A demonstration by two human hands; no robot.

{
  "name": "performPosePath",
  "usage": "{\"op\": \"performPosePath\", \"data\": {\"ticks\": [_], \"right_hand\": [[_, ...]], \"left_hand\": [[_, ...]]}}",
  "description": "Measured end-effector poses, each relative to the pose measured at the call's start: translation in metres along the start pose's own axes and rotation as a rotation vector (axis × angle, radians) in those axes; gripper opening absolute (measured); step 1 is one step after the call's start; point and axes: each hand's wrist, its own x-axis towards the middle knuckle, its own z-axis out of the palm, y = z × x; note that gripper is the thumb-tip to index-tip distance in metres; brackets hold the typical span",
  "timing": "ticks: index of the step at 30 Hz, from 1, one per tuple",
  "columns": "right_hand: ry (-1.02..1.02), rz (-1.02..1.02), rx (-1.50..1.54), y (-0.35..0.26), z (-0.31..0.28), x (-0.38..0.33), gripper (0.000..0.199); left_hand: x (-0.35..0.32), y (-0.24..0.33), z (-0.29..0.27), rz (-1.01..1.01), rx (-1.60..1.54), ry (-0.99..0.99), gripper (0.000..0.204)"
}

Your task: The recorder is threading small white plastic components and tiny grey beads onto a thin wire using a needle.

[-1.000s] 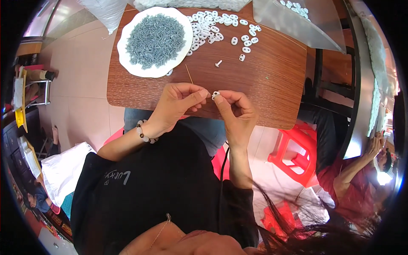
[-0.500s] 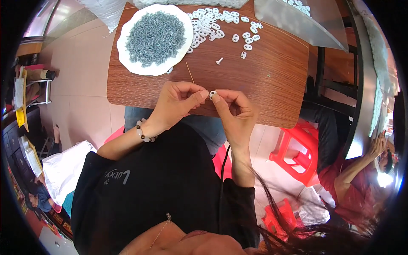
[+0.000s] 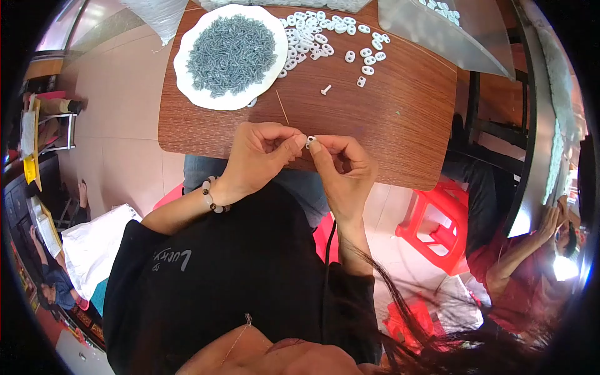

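Over the near edge of the table, my two hands meet at a small white oval piece with two holes (image 3: 310, 142). My right hand (image 3: 345, 167) pinches it between thumb and forefinger. The closed thumb and forefinger of my left hand (image 3: 265, 156) meet its left side; anything tiny between them is hidden. Just beyond the left fingers lies a thin golden rod (image 3: 282, 106). A small white T-shaped pin (image 3: 326, 90) rests farther off on the wood.
A scalloped white plate (image 3: 181, 65) at the far left holds a heap of small grey ribbed pieces. Beside it spread several loose white two-hole pieces (image 3: 306, 40). A translucent bin (image 3: 447, 40) stands far right on the brown table (image 3: 387, 144). Another person (image 3: 525, 262) sits at right.
The view has shifted slightly. My hands stay together at the white piece, which has tilted a little between the fingertips.
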Motion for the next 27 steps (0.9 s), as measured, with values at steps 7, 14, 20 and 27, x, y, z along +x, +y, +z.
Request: {"op": "performPosePath", "data": {"ticks": [7, 14, 20, 27], "right_hand": [[-0.014, 0.077, 0.061, -0.0009, -0.0035, 0.0031, 0.008], [-0.014, 0.12, 0.106, 0.0011, -0.0021, 0.005, 0.007], [-0.018, 0.103, 0.077, 0.0009, -0.0015, 0.0054, 0.007], [-0.008, 0.077, 0.059, 0.0025, -0.0024, 0.0052, 0.007]], "left_hand": [[0.0019, 0.0013, -0.0043, -0.161, -0.147, -0.052, 0.021], [0.0022, -0.0034, -0.0085, -0.197, -0.155, -0.07, 0.025], [0.0031, -0.0028, -0.0105, -0.209, -0.166, -0.072, 0.022], [0.0044, -0.0047, -0.0101, -0.222, -0.132, -0.059, 0.021]]}}
